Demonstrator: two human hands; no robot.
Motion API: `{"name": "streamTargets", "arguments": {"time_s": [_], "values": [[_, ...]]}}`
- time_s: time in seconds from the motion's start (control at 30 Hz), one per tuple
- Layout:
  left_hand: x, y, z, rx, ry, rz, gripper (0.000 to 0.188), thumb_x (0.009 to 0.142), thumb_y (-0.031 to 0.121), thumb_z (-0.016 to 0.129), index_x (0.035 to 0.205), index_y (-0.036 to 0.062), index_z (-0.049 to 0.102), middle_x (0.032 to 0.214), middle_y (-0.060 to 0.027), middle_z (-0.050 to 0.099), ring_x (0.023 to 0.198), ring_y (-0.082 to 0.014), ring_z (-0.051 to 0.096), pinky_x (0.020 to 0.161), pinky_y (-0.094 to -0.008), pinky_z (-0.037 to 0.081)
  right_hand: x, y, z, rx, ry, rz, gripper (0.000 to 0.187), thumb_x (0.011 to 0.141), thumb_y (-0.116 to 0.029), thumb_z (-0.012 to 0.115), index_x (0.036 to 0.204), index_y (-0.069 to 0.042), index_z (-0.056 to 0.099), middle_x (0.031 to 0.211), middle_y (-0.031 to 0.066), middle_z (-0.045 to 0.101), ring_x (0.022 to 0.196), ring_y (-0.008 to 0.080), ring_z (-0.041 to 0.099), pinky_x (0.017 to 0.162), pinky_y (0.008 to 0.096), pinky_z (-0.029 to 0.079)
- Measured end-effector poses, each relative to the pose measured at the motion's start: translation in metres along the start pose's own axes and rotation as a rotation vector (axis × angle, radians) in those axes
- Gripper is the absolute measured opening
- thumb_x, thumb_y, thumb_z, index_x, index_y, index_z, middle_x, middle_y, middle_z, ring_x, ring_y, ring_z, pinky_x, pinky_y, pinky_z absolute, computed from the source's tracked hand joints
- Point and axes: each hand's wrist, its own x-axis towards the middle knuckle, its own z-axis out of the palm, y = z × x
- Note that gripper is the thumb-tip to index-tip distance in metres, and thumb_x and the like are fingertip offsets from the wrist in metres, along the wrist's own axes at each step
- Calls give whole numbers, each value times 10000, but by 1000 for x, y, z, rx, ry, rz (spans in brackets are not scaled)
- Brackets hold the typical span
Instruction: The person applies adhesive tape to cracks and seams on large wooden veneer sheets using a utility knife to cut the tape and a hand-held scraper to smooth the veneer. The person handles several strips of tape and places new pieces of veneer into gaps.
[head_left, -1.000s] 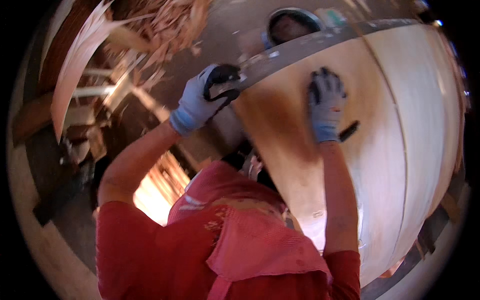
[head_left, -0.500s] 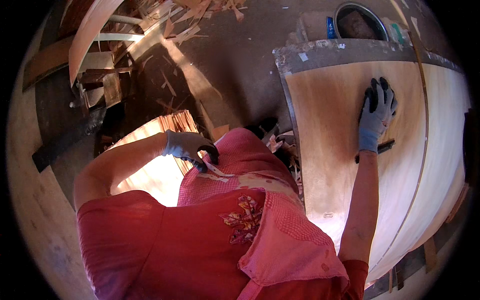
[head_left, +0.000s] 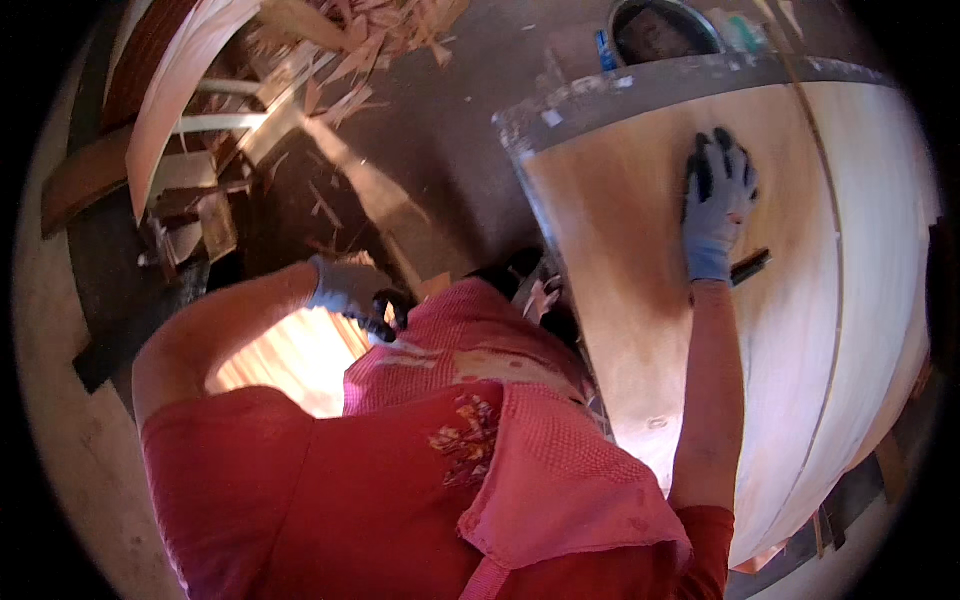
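Lighting: your view is warm and dim, with blown-out glare on the floor patch (head_left: 275, 365) below centre. Heavy fisheye bending, black rim. Your right hand (head_left: 716, 205) slightly motion-blurred.

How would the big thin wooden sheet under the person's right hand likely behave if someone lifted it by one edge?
The wooden sheet looks wide and very thin, so it would probably flex and sag rather than stay stiff. It seems light for its size, yet awkward to carry alone. The right hand lies flat on its smooth face, which suggests it could slide easily when pushed.
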Motion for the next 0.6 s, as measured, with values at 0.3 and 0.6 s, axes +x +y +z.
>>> {"name": "streamTargets", "arguments": {"time_s": [0.3, 0.6], "values": [[14, -8, -3, 101, -143, -123, 336, 875, 442, 700, 873, 109, 744, 740, -36, 702, 624, -151, 628, 579, -355, 497, 1, -5, 1, 33, 80, -65, 407, 869, -227, 675, 1271, -241, 614, 1431, 36, 490, 1325, 309, 424, 1064, 540, 342], [-13, 26, -78, -106, -158, -2, 276, 812, 263, 763, 986, 48, 751, 823, -68, 714, 707, -123, 639, 608, -280, 516, -1, -13, -7, 63, 18, -63, 357, 870, -259, 638, 1222, -202, 630, 1403, 51, 496, 1295, 334, 425, 1043, 562, 337]]}}
